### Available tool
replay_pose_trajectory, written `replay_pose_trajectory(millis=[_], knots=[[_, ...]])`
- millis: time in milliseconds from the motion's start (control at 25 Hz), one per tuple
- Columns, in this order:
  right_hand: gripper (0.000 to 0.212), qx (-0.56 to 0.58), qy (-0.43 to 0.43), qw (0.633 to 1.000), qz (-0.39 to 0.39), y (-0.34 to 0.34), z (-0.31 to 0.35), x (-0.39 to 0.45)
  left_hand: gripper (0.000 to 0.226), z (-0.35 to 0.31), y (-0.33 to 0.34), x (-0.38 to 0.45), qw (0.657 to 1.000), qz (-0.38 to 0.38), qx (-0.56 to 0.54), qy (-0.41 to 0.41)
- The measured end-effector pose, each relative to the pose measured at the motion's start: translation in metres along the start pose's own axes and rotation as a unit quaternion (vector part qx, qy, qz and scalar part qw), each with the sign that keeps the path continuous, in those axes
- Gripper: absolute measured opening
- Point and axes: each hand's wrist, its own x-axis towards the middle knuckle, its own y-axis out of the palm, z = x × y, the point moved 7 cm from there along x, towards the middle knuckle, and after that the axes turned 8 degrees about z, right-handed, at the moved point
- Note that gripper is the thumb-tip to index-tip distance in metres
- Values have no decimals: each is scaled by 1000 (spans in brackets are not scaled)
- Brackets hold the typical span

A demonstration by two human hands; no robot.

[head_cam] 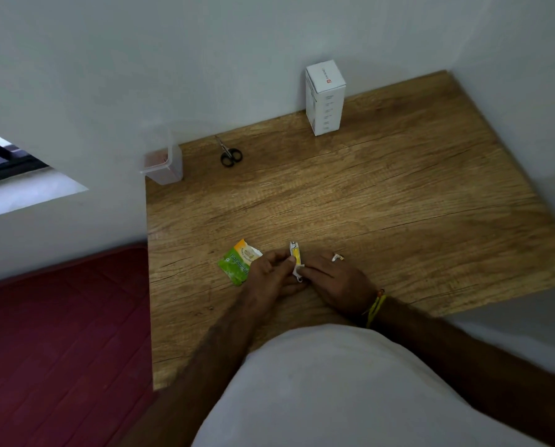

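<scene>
A small yellow and silver nail clipper [295, 255] is held over the near part of the wooden table [382, 201]. My left hand [271, 275] pinches it from the left with thumb and fingers. My right hand [332, 280] holds its lower end, where a small white piece shows between the fingertips. A ring sits on one finger of the right hand. A green and orange sachet [239, 262] lies flat on the table, just left of my left hand and partly hidden by it.
Small black-handled scissors [228, 153] lie at the back of the table. A clear plastic container [162, 162] stands at the back left corner. A tall white box [325, 98] stands against the wall. A red mattress [63, 333] lies left of the table.
</scene>
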Motion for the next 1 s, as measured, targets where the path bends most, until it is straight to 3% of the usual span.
replay_pose_trajectory(millis=[360, 720, 840, 1000], knots=[[26, 39, 41, 998, -15, -1, -8, 9, 34, 1, -2, -6, 998, 55, -27, -1], [24, 92, 128, 987, -38, -5, -24, 19, 42, -2, 1, -7, 999, 48, -21, 3], [20, 176, 249, 945, -120, -19, -45, 11, 44, -3, 4, -10, 999, 47, -21, 0], [13, 315, 419, 833, -178, -23, -65, -2, 62, -7, 6, -12, 998, 49, -32, 11]])
